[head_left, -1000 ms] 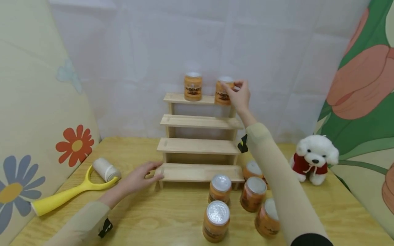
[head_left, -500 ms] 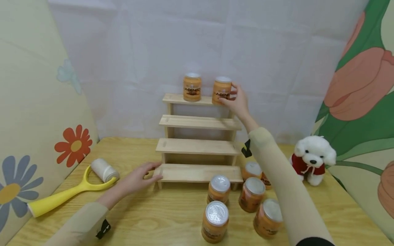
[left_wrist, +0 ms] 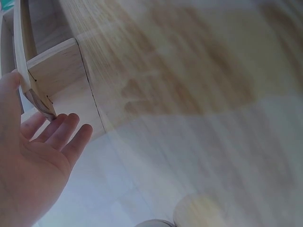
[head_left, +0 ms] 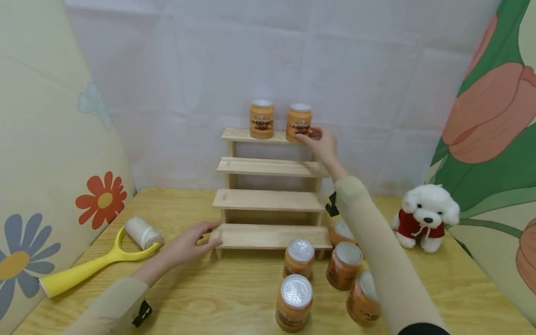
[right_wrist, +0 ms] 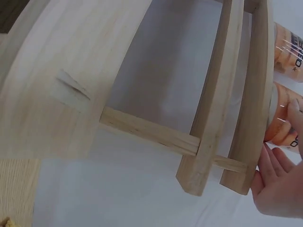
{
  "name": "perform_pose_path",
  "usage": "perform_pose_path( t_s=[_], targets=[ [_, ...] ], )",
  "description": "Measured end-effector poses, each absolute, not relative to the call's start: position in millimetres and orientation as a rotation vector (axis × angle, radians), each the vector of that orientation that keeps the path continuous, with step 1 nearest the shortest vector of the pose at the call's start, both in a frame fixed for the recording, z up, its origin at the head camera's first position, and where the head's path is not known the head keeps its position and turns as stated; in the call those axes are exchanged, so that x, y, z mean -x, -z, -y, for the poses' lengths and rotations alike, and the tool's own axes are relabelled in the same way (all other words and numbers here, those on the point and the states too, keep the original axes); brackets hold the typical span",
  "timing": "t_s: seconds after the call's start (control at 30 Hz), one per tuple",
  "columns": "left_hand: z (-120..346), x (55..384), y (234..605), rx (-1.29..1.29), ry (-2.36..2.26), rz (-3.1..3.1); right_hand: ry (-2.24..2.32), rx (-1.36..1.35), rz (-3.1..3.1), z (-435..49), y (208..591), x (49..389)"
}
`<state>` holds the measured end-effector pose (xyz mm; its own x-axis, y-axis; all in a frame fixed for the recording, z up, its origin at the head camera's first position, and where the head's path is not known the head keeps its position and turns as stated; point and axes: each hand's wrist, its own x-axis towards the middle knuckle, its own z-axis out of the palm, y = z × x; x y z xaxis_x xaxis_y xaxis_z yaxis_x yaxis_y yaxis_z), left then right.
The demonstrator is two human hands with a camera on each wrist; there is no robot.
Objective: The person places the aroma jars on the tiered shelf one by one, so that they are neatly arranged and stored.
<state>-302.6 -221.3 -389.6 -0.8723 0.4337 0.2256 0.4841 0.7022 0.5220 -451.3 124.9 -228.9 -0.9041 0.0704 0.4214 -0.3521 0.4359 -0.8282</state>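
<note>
A four-step wooden shelf stand [head_left: 272, 200] stands on the table. Two orange cans with silvery lids are up on its top step: a left can [head_left: 261, 120] and a right can [head_left: 299, 122]. My right hand [head_left: 324, 144] pinches the lower part of the right can, thumb across its front; in the right wrist view its fingers [right_wrist: 272, 170] lie by the end of the top board. With thumb and fingers, my left hand [head_left: 190, 243] holds the left end of the lowest step [left_wrist: 40, 101]. Several more orange cans [head_left: 294, 302] stand in front of the stand's right side.
A yellow-handled lint roller [head_left: 100, 260] lies at the left. At the right sits a white plush dog [head_left: 428, 216] in red clothing. A white cloth [head_left: 188, 93] hangs behind, with flower-patterned panels [head_left: 46, 139] on either side.
The right can has shifted slightly left along the top step. My right hand has slid from its upper part down to its lower part. The left hand stays put.
</note>
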Motion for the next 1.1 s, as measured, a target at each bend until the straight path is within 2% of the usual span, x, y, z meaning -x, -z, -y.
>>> perform_pose_path(
  t_s=[0.6, 1.1],
  targets=[
    [219.9, 304.4, 388.7, 0.767, 0.906, 2.824, -1.336, -0.111, 2.197, -114.9, 239.1, 456.1],
    [219.4, 314.4, 390.1, 0.754, 0.862, 2.809, -1.36, -0.393, 2.325, -132.9, 237.2, 450.5]
  ],
)
